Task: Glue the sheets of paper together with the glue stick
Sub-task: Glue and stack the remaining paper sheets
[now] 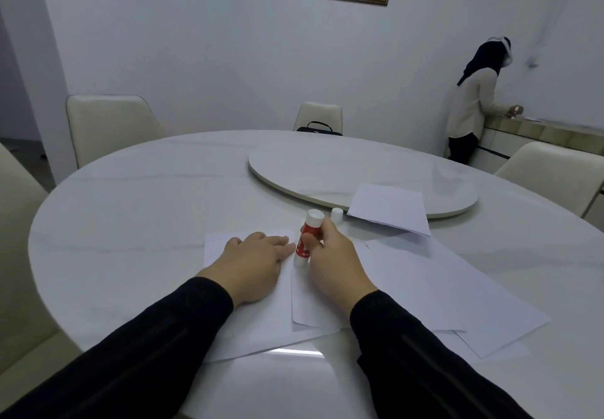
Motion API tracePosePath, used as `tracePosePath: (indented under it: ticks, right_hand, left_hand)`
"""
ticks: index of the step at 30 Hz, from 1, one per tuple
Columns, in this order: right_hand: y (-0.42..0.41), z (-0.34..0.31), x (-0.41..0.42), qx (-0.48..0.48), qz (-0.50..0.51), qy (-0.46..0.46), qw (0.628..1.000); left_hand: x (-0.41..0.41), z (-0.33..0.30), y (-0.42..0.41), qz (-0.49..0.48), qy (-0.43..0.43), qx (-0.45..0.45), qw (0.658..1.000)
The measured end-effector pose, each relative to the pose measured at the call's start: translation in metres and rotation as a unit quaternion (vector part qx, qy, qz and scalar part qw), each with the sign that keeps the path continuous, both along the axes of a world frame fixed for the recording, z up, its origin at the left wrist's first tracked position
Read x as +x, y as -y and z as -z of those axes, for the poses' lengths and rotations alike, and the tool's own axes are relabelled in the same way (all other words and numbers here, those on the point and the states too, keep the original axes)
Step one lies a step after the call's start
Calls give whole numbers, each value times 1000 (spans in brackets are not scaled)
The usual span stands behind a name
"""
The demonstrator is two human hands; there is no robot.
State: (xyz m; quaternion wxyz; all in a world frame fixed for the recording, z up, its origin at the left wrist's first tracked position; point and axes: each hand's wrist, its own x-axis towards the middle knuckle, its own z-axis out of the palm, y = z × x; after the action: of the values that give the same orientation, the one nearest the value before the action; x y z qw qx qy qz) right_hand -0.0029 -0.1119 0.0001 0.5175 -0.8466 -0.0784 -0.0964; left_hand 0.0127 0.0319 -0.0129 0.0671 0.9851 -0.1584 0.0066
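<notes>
Nearest, overlapping white paper sheets (261,317) lie at the round table's (130,222) edge. The left hand (253,263) presses flat on them, fingers straight. Beside it the right hand (333,255) grips the red glue stick (305,239), tip down on the paper. Just beyond stands its white cap (337,215), then a loose sheet (390,208) overlapping the turntable (327,170). More sheets (457,288) spread rightward.

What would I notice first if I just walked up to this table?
The red-and-white glue stick stands out, gripped by the right hand and tipped down onto a white paper sheet that the left hand presses flat. Behind it sits a small white cap, and more white sheets spread to the right.
</notes>
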Motion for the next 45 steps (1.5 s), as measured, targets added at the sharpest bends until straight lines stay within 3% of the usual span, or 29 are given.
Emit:
tracePosePath:
  ticks: [7,13,15,17,19,23,28,34,38,45]
  right_hand:
    - [3,-5,-51,-37,-60,5,998]
    - [10,-6,-75,-32,-68,-44,996]
    - [17,-11,-70,69,-30,-98,992]
    - [28,-28,-58,237,35,-141,961]
    - [39,-46,-41,315,95,-113,937]
    - [28,-50,-3,199,126,-13,972]
    - [4,-16,18,36,89,-16,995]
    - [-1,-9,15,4,71,-9,997]
    - [-6,-6,11,-94,48,28,994]
    - [20,-7,10,-135,101,45,985]
  left_hand:
    - [-1,1,3,-1,17,8,1000]
    - [-2,2,2,-13,0,1,1000]
    - [-4,1,1,-16,-6,-12,1000]
    - [-5,-2,2,-20,-15,-29,999]
    - [-7,-3,2,-22,-29,-46,998]
    - [-10,-4,1,-21,-36,-41,998]
    - [-10,-4,1,-24,-34,-50,998]
    - [-10,-3,1,-26,-30,-48,998]
    - [-10,-4,2,-12,-24,-28,999]
    - [-11,-9,3,-11,-31,35,999]
